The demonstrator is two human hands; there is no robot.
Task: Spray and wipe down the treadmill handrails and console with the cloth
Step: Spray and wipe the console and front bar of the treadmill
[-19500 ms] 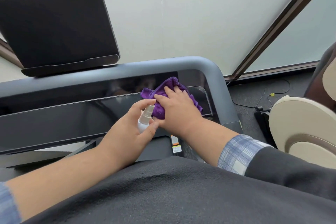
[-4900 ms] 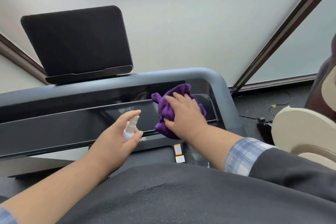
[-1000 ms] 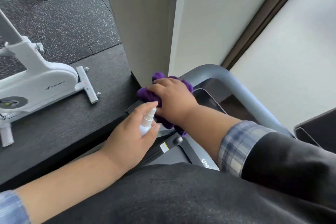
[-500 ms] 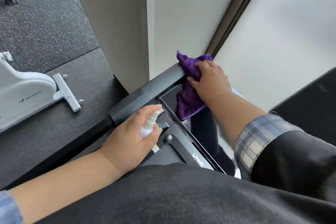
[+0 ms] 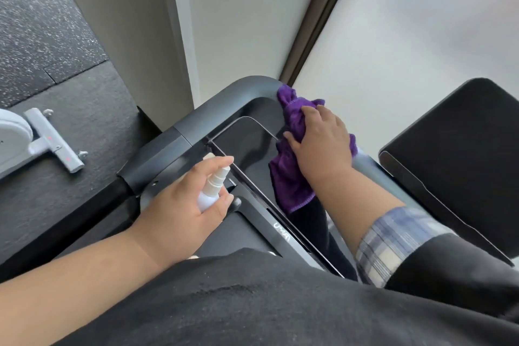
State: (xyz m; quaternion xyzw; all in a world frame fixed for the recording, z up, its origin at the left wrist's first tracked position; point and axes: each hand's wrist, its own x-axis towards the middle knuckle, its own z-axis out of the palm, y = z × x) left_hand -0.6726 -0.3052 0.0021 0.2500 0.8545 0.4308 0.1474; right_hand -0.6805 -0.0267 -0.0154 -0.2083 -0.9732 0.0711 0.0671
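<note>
My right hand (image 5: 320, 140) grips a bunched purple cloth (image 5: 289, 177) against the top rail of the treadmill's grey handrail (image 5: 224, 101), just right of its left corner. Part of the cloth hangs down over the glossy black console panel (image 5: 244, 143). My left hand (image 5: 179, 205) holds a small white spray bottle (image 5: 212, 188) above the console's lower left edge, nozzle pointing up and to the right, index finger over the top.
A black tablet-like screen (image 5: 460, 154) stands behind the rail at the right. A white exercise bike base (image 5: 36, 143) sits on the dark rubber floor at the left. A cream wall column and brown window frame rise behind the handrail corner.
My right hand has slid the cloth along the top rail, away from the left corner toward the right. The left hand with the bottle has stayed near the console's lower edge.
</note>
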